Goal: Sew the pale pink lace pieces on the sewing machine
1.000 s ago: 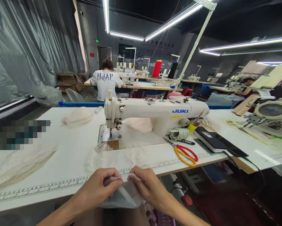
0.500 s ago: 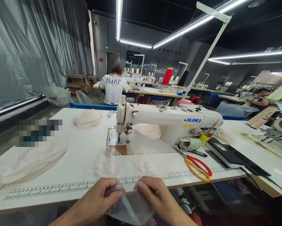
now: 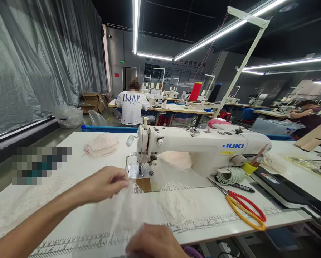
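Observation:
My left hand (image 3: 106, 183) is raised over the table, left of the sewing machine's needle area, its fingers pinched on a thin translucent sheet (image 3: 126, 209). Whether that is plastic film or sheer fabric I cannot tell. The sheet hangs down towards my right hand (image 3: 155, 242), which is low at the table's front edge, curled and blurred, and appears closed on the sheet's lower part. Behind the sheet, a cream lace piece (image 3: 137, 187) is mostly covered. Another cream lace piece (image 3: 178, 206) lies flat to its right, in front of the white sewing machine (image 3: 208, 143).
Red-and-yellow scissors (image 3: 246, 211) lie right, near a coil of pale cord (image 3: 230, 176), a yellow cup (image 3: 249, 168) and a black box (image 3: 278, 186). A lace stack (image 3: 12, 211) and pale pink pieces (image 3: 102, 145) lie left. A printed ruler (image 3: 203, 221) runs along the front edge.
My left hand has risen forward and left, drawing the translucent sheet up over the table. My right hand has stayed low and shifted slightly down. The camera view has shifted.

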A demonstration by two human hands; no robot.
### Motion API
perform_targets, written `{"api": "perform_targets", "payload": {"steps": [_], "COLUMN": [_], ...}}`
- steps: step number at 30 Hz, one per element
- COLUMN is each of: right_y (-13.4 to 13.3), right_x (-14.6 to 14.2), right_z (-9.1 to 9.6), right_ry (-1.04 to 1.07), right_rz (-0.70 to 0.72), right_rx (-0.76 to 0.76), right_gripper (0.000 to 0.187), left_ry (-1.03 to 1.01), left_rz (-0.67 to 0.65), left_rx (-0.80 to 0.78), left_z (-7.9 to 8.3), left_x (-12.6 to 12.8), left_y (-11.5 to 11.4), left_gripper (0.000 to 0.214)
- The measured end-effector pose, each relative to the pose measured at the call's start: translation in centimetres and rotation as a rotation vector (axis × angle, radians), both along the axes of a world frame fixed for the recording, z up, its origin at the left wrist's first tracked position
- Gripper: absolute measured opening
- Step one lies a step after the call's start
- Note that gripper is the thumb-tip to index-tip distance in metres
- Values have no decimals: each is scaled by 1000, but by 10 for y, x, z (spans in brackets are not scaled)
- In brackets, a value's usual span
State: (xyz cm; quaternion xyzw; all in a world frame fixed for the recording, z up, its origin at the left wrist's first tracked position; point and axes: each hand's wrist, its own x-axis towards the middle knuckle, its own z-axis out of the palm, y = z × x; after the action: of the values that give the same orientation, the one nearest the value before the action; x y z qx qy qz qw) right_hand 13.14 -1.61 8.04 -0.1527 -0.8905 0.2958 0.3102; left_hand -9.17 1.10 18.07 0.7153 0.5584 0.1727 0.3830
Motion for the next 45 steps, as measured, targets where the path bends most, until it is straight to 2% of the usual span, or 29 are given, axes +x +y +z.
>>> {"api": "perform_targets", "payload": {"steps": [2, 4, 7, 9, 14, 18, 20, 23, 26, 29, 33, 39, 45], "right_y": [13, 23, 33, 37, 39, 38, 39, 41, 44, 48, 53, 52, 58], "right_x": [-6, -6, -1, 3, 11, 10, 6, 0, -1, 2, 6, 8, 9], "right_z": [-5, -14, -28, -31, -22, -19, -22, -25, -25, -23, -20, -17, -15], "right_ry": [39, 2, -121, -167, -183, -139, -114, -75, -81, -117, -145, -136, -143], "right_rz": [-110, -201, -257, -256, -191, -276, -321, -340, -360, -362, -362, -420, -358], "right_rx": [73, 149, 231, 256, 223, 338, 396, 434, 455, 452, 459, 546, 564], "right_gripper": [19, 20, 16, 16, 19, 20, 22, 29, 27, 21, 21, 32, 50], "left_ry": [43, 65, 96, 141, 323, 433, 496, 550, 455, 272, 101, 218, 303], "left_rz": [-41, -61, -74, -59, 17, 35, -1, -104, -201, -269, -225, -133, -43], "left_rx": [0, -19, -33, -21, 38, 73, 107, 241, 323, 292, 230, 127, 176], "left_z": [-14, -34, -58, -64, -65, -64, -63, -61, -64, -68, -72, -70, -79], "left_x": [-1, 0, 4, 6, 6, 7, 11, 20, 28, 32, 32, 33, 31], "left_y": [31, 53, 65, 64, 57, 54, 52, 47, 48, 54, 62, 64, 63], "left_gripper": [22, 20, 19, 19, 19, 19, 18, 18, 29, 15, 18, 21, 26]}}
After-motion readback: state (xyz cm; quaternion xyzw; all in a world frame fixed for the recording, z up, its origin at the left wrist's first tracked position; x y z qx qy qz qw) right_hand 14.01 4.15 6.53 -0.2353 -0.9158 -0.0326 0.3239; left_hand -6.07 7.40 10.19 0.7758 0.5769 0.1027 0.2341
